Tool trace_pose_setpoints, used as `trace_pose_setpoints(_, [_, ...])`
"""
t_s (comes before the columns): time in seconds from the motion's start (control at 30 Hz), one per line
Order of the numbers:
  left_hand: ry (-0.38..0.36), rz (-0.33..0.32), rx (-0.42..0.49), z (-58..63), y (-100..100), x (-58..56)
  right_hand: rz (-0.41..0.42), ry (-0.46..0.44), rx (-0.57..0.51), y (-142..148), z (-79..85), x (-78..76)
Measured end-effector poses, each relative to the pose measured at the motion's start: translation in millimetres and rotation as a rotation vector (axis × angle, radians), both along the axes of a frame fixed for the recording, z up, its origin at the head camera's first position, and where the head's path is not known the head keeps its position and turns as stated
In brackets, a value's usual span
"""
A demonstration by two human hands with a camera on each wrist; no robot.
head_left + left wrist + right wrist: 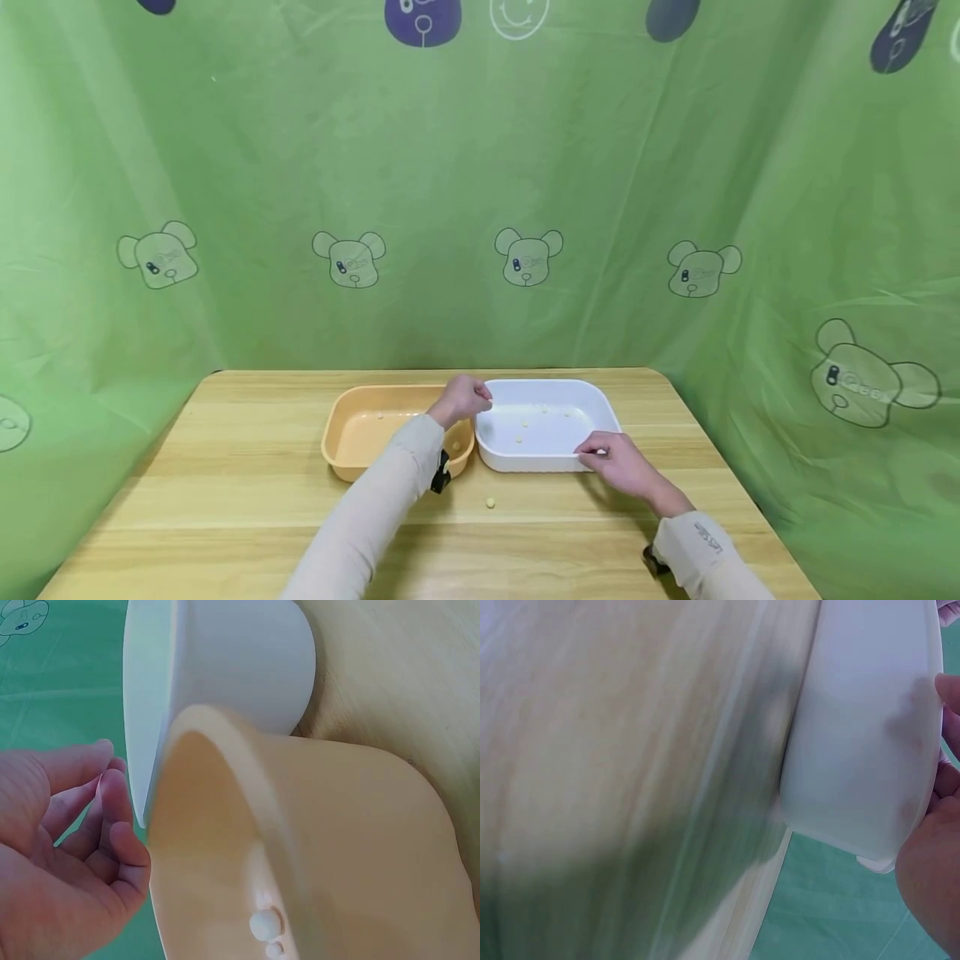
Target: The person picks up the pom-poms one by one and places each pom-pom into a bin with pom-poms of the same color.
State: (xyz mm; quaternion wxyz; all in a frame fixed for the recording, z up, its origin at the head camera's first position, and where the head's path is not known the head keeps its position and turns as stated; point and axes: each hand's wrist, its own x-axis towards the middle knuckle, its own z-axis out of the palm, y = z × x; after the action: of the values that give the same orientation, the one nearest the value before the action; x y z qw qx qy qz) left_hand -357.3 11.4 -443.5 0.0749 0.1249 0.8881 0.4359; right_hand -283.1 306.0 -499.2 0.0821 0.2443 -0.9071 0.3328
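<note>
A white basin (525,461) stands right beside an orange basin (397,390). My left hand (459,400) is over the place where the two basins meet, its fingertips at the white basin's left rim. In the left wrist view its fingers (116,799) are curled, with the thumb tip close to the index finger; I cannot tell whether a small thing is between them. My right hand (618,462) pinches the white basin's near rim toward the right corner. Several small yellow balls (525,425) lie in the white basin. Small balls (265,925) also lie in the orange one.
One yellow ball (491,502) lies on the wooden table (247,450) in front of the basins. A green curtain (442,317) with bear faces hangs behind the table and along both sides.
</note>
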Motion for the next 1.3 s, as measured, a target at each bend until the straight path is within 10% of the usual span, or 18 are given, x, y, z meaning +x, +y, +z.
trace_pose_setpoints(0.73, [0.071, 0.045, 0.007, 1.7, -5.4, -0.7, 0.005, -0.029, 0.013, -0.1, 0.4, 0.8])
trace_pose_setpoints(1.3, [0.113, -0.263, 0.055, 5.3, -25.5, 53.8, -0.001, -0.023, 0.002, 0.8, 0.8, -0.2])
